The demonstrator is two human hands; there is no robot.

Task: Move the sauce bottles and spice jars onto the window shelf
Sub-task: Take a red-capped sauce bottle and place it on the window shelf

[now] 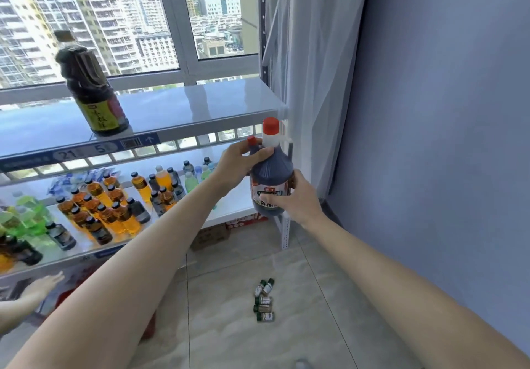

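1. Both hands hold the big dark sauce jug. The left hand curls around its sloped shoulder, just under the neck. The right hand wraps around its lower side, with fingers across the label.
2. That jug is up in the air, standing almost straight. It is in front of the right end of the window shelf and a little lower than it. It does not touch the shelf.
3. Its red cap sits on a white neck. A smaller red cap peeks out just beside the left fingers.
4. One tall dark sauce bottle with a yellow label already stands on the window shelf, toward its left end, near the front edge.
5. Five small spice jars with green lids lie on the floor tiles, far below the window shelf and under its right end. They lie close together in a small bunch.
6. Many drink bottles with orange, green and clear drinks fill the next shelf down from the window shelf.
7. Another person's hand with flat fingers shows far below the left end of the window shelf.
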